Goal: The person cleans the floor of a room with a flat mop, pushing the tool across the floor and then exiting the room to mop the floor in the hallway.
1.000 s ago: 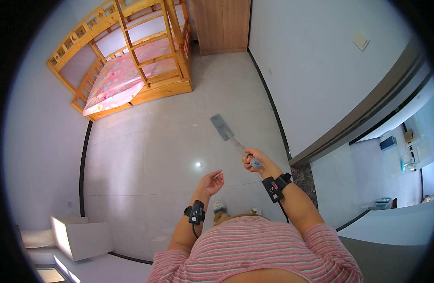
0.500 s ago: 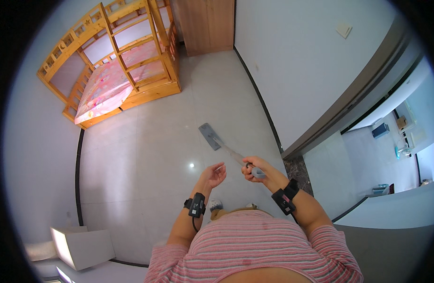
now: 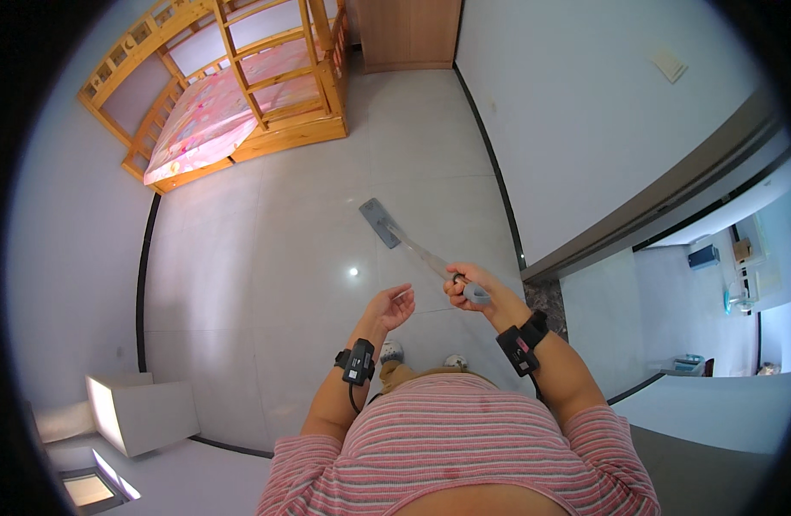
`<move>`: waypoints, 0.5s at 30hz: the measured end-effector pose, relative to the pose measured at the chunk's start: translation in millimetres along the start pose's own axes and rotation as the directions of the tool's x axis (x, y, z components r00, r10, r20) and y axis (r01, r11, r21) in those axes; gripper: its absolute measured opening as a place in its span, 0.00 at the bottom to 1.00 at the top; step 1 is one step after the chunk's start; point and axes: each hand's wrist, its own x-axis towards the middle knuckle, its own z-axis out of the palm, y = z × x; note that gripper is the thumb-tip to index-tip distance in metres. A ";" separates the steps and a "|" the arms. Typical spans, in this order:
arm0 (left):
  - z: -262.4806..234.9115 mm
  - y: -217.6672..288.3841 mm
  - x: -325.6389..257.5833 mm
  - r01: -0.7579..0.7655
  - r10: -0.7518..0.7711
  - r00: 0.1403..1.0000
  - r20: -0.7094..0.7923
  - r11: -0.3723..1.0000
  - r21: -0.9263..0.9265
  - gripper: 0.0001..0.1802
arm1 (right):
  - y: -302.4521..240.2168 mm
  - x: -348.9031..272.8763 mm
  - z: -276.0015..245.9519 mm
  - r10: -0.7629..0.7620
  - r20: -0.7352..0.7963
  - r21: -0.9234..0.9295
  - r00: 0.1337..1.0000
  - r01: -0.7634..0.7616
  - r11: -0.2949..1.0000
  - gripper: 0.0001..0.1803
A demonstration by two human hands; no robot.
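A flat mop with a grey rectangular head [image 3: 375, 217] lies against the pale floor, its handle [image 3: 425, 256] slanting up toward me. My right hand [image 3: 476, 289] is wrapped round the handle near its grey top end. Just left of the handle hovers my left hand [image 3: 392, 307], fingers loosely bent and apart, with nothing in it. Each wrist wears a black strapped device, the left one [image 3: 358, 361] and the right one [image 3: 518, 348], with a cable. Both my shoes show below my hands.
A wooden bunk bed [image 3: 284, 133] with a ladder and pink bedding stands far left. Beyond it is a brown cabinet [image 3: 408, 34]. A wall runs along the right to a doorway with a dark stone threshold [image 3: 546, 305]. A white box-like piece [image 3: 150, 413] is at lower left.
The view has shifted, so the bed and cabinet sit higher in the picture and more of my shoes shows. My right hand still grips the mop handle; my left hand stays free.
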 end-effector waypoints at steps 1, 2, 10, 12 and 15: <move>-1.5 0.0 0.4 -0.001 0.001 1.000 -0.001 1.000 -0.001 0.11 | -2.2 -0.7 4.3 0.002 0.001 -0.001 1.000 -0.002 1.000 0.13; -2.9 -0.3 0.5 0.001 -0.001 1.000 -0.004 1.000 -0.015 0.11 | -4.4 -2.6 8.4 -0.016 -0.026 -0.023 1.000 0.016 1.000 0.13; -10.4 -6.7 2.9 0.033 -0.034 0.999 -0.009 0.995 -0.098 0.11 | -4.4 19.0 -8.8 -0.066 -0.091 -0.243 0.994 0.042 0.969 0.11; -7.0 -10.4 2.1 0.000 -0.001 1.000 -0.023 0.998 -0.066 0.10 | -3.0 17.9 -8.7 -0.087 -0.077 -0.231 0.993 0.067 0.971 0.11; 5.2 -13.7 2.9 -0.008 0.009 1.000 0.002 0.998 -0.055 0.09 | 1.8 5.7 -3.8 -0.101 -0.099 -0.289 0.990 0.069 0.955 0.09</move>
